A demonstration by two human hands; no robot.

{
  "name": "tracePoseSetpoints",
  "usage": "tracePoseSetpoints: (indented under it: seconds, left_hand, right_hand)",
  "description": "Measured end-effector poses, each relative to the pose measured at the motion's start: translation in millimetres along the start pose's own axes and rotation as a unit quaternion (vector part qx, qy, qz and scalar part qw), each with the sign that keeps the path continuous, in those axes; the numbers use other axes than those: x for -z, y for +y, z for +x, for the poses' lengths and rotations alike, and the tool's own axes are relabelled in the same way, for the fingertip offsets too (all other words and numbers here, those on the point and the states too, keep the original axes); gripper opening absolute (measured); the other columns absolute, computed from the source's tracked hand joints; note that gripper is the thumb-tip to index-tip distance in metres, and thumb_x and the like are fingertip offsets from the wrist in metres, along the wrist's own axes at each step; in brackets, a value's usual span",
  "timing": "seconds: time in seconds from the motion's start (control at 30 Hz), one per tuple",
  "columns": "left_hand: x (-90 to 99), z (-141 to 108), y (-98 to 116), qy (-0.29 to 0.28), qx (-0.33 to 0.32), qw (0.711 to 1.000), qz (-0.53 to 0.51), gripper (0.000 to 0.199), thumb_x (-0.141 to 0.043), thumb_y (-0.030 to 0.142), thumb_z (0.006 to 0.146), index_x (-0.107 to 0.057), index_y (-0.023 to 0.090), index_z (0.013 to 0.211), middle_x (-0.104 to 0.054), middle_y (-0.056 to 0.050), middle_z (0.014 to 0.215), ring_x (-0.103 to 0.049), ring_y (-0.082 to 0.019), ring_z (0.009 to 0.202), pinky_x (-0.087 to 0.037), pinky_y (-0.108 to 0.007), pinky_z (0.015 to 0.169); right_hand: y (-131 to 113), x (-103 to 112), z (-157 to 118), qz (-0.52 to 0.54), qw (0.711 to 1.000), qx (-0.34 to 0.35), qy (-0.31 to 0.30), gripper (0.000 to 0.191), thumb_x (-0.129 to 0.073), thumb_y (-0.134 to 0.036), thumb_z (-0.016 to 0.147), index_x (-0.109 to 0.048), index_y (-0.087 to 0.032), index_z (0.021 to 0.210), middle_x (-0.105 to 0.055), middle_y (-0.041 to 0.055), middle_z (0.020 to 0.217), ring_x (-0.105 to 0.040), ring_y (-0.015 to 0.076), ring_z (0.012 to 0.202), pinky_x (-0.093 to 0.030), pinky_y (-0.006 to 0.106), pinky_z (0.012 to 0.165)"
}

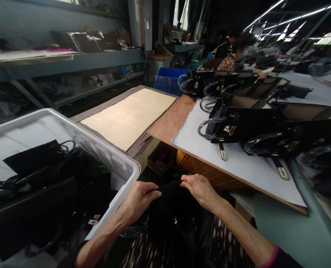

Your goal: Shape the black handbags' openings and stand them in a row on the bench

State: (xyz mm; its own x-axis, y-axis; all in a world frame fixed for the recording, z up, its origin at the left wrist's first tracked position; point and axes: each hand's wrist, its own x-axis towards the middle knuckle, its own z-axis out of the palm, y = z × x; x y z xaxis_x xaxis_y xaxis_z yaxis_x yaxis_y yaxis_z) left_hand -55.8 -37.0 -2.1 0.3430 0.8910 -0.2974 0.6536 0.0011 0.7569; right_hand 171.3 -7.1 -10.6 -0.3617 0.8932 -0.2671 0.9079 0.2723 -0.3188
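Nearest the camera, a black item (pixel 169 210) with a small gold-coloured fitting is located at the lower centre of the frame. At lower left, a white plastic bin (pixel 98 150) contains several black bags (pixel 37 158). At upper left, a blue-grey bench (pixel 98 61) carries assorted materials. Left of centre, a cream sheet (pixel 129 119) lies flat. The left hand (pixel 140 197), near the bin's corner, is narrowed, thumb against fingers, at the upper left edge of the black item. A blue container (pixel 169 80) is positioned beyond the cream sheet. The right hand (pixel 200 190) is pinched closed on the item's upper right edge; the two hands are apart. Right of centre, a brown board (pixel 171 119) forms a surface partly covered by a white sheet (pixel 192 128); a yellow crate (pixel 201 167) is located beneath. Black handbags (pixel 243 121) with gold-coloured hardware and clear-wrapped handles occupy the surface towards the right edge. At upper right, a person (pixel 227 63) in a spotted garment is positioned behind the handbags.
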Motion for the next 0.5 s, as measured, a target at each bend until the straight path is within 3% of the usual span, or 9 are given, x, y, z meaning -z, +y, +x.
tracePoseSetpoints:
  seconds: [0.2,0.3,0.37,0.5]
  left_hand:
    - [-4.5,2,6,0.045,0.011,0.999,0.005,0.025,-0.045,0.029,0.079,-0.063,0.016,0.066,-0.034,0.005,0.047,-0.033,-0.008,0.047,-0.023,-0.020,0.047]
    - [-7.8,2,7,0.060,0.000,0.998,-0.008,0.026,-0.046,0.028,0.079,-0.062,0.015,0.064,-0.035,0.004,0.047,-0.034,-0.008,0.047,-0.025,-0.020,0.047]
    - [-10.5,2,11,0.061,-0.009,0.998,-0.010,0.026,-0.046,0.027,0.079,-0.062,0.015,0.063,-0.036,0.004,0.047,-0.034,-0.007,0.046,-0.025,-0.020,0.047]
    - [-5.6,-2,37,0.033,-0.050,0.998,-0.006,0.028,-0.045,0.027,0.081,-0.064,0.015,0.065,-0.046,0.003,0.048,-0.039,-0.007,0.046,-0.029,-0.018,0.048]
  right_hand:
    - [7,3,-1,0.076,0.997,0.008,-0.024,0.024,-0.043,-0.034,0.083,-0.058,-0.022,0.069,-0.060,-0.0025,0.063,-0.055,0.0120,0.065,-0.032,0.021,0.061]
    - [15,4,1,0.138,0.987,0.005,-0.079,0.010,-0.053,-0.028,0.073,-0.062,-0.023,0.073,-0.062,-0.0036,0.070,-0.055,0.0118,0.069,-0.034,0.020,0.062]
    - [21,6,4,0.155,0.980,-0.010,-0.125,0.014,-0.059,-0.023,0.064,-0.064,-0.023,0.076,-0.062,-0.0045,0.071,-0.055,0.0124,0.071,-0.034,0.020,0.060]
    - [31,19,4,0.152,0.969,-0.026,-0.191,0.008,-0.057,-0.019,0.059,-0.064,-0.018,0.063,-0.052,-0.0054,0.053,-0.047,0.0105,0.054,-0.029,0.020,0.050]
